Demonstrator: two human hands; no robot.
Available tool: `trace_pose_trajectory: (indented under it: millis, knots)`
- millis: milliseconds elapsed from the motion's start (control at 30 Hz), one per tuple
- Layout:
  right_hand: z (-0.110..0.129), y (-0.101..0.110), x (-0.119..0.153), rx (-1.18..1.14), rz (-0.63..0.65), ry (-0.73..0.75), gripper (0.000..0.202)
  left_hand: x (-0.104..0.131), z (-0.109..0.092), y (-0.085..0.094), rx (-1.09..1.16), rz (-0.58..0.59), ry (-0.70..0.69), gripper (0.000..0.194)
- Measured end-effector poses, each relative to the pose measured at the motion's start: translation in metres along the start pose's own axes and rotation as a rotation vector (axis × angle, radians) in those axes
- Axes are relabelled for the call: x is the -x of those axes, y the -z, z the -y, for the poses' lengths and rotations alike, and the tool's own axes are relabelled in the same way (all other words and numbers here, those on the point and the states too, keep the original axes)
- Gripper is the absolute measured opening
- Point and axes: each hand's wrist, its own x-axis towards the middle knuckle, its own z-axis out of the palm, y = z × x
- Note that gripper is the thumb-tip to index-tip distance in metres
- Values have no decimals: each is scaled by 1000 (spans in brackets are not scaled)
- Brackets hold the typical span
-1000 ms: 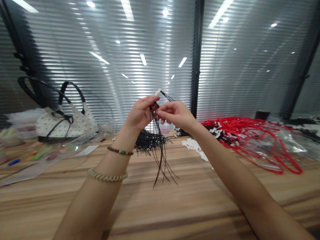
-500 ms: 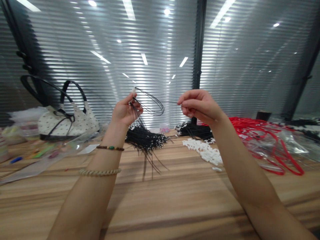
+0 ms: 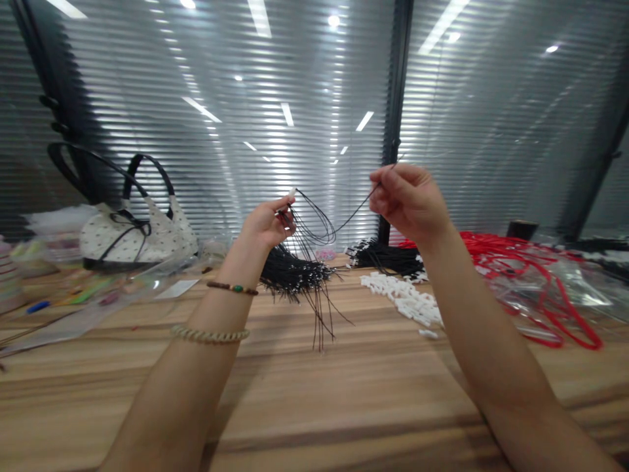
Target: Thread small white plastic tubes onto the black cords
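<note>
My left hand is closed on a small white piece and several thin black cords. The cords loop out to the right, and their loose ends hang down over the table. My right hand pinches a single black cord, which slants down from the fingers to the looped cords. A short end of it sticks up past the fingertips. Below my left hand lies a heap of black cords with small shiny tips. White plastic pieces lie in a pile beneath my right forearm.
A white dotted handbag with black handles stands at the back left. Clear plastic sheeting and a blue pen cap lie in front. Red straps are heaped at the right. Another black cord bundle lies at the back, near the blinds.
My left hand has moved right and slightly down with the white piece and cords. My right hand has risen and shifted right, so the pinched cord now slants upward rather than running level.
</note>
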Motion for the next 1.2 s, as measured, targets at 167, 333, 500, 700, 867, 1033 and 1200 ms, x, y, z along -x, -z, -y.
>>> trace_pose_trajectory:
  millis: [167, 333, 500, 700, 867, 1033, 1200]
  knots:
    - [-13, -21, -1, 206, 57, 18, 27, 9, 2, -12, -67, 23, 25, 20]
    - [-27, -30, 1, 573, 3, 142, 20, 22, 2, -25, -123, 60, 34, 19]
    - [-32, -32, 2, 743, -70, 192, 15, 28, 1, -30, -160, 92, 35, 22]
    - [-35, -30, 3, 828, -170, 238, 15, 33, 1, -34, -201, 156, 10, 21]
    - [-37, -31, 3, 853, -217, 241, 15, 38, 2, -39, -242, 169, -15, 23]
    - [-38, -32, 3, 881, -245, 269, 16, 39, 3, -41, -253, 169, -35, 22]
    - [-38, -33, 4, 892, -254, 285, 15, 39, 3, -41, -261, 178, -33, 21]
